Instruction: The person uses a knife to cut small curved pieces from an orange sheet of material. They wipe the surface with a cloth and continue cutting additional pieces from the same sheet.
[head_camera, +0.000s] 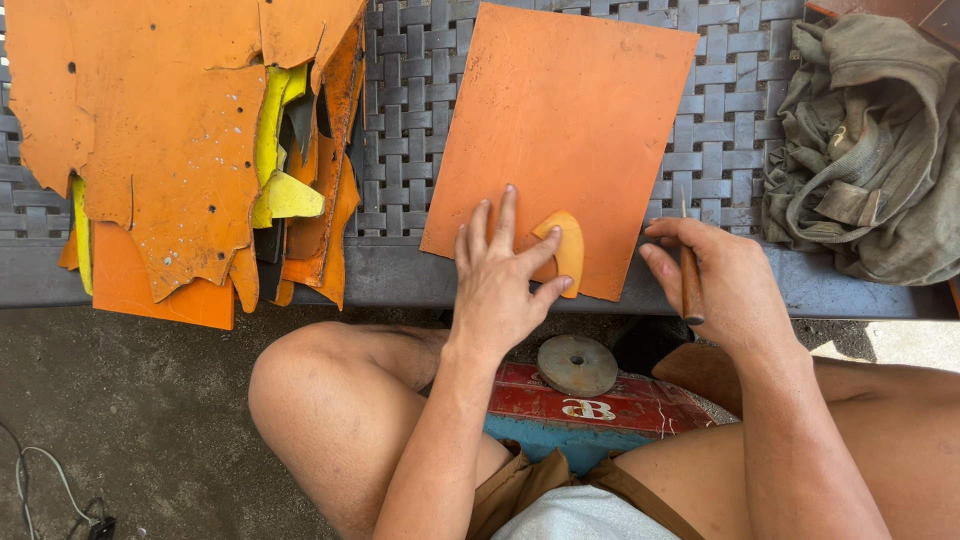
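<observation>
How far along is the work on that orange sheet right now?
Done: nothing cut from the orange sheet; its edges look whole. In hand: the left hand presses a small curved template near the sheet's lower edge; the right hand grips a wooden-handled tool. Left: no marked outline is visible.

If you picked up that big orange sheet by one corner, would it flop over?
Probably only a little. The orange sheet lies flat with straight, crisp edges, so it looks fairly stiff. It seems thin, so likely light. The left hand presses a small yellow piece on it, perhaps because it slides easily.
</observation>
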